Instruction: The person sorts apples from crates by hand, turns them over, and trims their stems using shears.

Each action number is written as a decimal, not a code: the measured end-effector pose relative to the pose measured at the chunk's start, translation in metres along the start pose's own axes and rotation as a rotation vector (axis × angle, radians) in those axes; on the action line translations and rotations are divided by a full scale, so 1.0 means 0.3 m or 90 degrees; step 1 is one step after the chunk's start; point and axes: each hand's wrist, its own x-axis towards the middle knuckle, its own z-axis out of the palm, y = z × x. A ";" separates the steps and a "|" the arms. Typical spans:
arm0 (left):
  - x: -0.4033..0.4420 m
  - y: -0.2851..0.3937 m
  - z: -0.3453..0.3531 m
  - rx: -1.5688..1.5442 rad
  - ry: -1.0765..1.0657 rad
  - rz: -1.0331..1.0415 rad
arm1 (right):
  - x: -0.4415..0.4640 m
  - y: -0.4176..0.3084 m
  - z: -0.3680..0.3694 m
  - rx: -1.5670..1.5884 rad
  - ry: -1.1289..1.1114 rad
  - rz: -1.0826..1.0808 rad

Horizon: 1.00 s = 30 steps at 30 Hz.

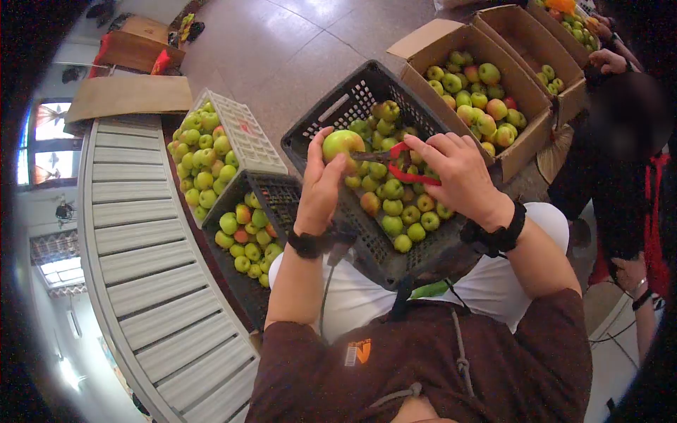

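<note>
My left hand [321, 180] is closed around a green apple with a faint blush [343, 146], holding it up over the black plastic crate [317, 125]. In my right hand [455, 169] are red-handled pruning shears [409, 176], fingers wrapped round the handles. The dark blades point left and reach the apple's lower right side; whether they are open or closed there I cannot tell. Below both hands, several green apples [393, 206] lie in the crate, some blushed red.
At left stand a white crate [247, 130] and another black crate [271, 187], both holding apples. Cardboard boxes [522, 134] with apples are at upper right. A slatted metal surface [151, 261] curves along the left. Another person [620, 176] is at right.
</note>
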 end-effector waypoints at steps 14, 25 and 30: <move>0.006 -0.009 -0.003 -0.087 -0.013 -0.039 | 0.001 0.003 -0.004 0.023 -0.015 0.000; -0.004 -0.013 0.007 -0.054 0.008 0.038 | -0.008 0.004 0.022 0.066 -0.002 0.008; -0.009 -0.009 0.007 -0.059 0.011 0.040 | -0.004 0.002 0.025 0.048 0.024 -0.008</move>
